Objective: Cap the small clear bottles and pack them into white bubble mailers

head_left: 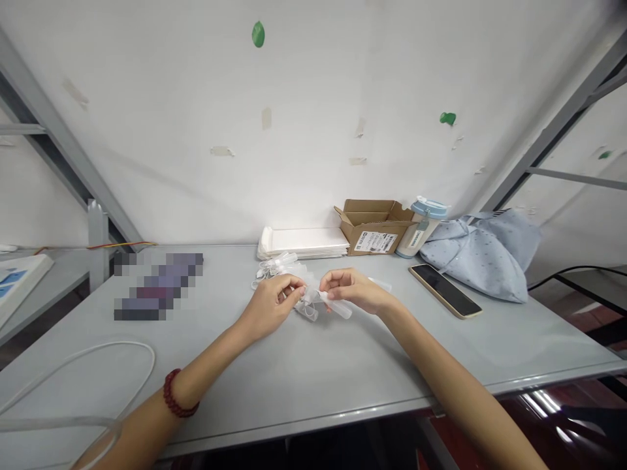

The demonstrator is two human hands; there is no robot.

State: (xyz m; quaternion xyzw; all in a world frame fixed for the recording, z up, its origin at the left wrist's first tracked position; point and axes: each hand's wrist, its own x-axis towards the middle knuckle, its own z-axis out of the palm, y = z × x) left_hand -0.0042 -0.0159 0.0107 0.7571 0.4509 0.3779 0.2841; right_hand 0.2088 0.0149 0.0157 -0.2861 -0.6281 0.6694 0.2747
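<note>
The left forearm [215, 356], ringed by a dark red bracelet [180, 393], and the right forearm [435, 356] slant inward over the desk [318, 385]; the left hand [274, 305], fingers curled, pinches a bit of clear plastic [305, 295] (its shape too small to make out); close beside it, the right hand [353, 290] pinches a clear tube [339, 305] between thumb and fingers. Beyond lies a pile of clear pieces [280, 263]; farther back, a white stack [308, 241] sits beside an open cardboard box [376, 230].

the cardboard box [375, 228] and cup [420, 228] bear print [376, 242] too small to read.
</note>
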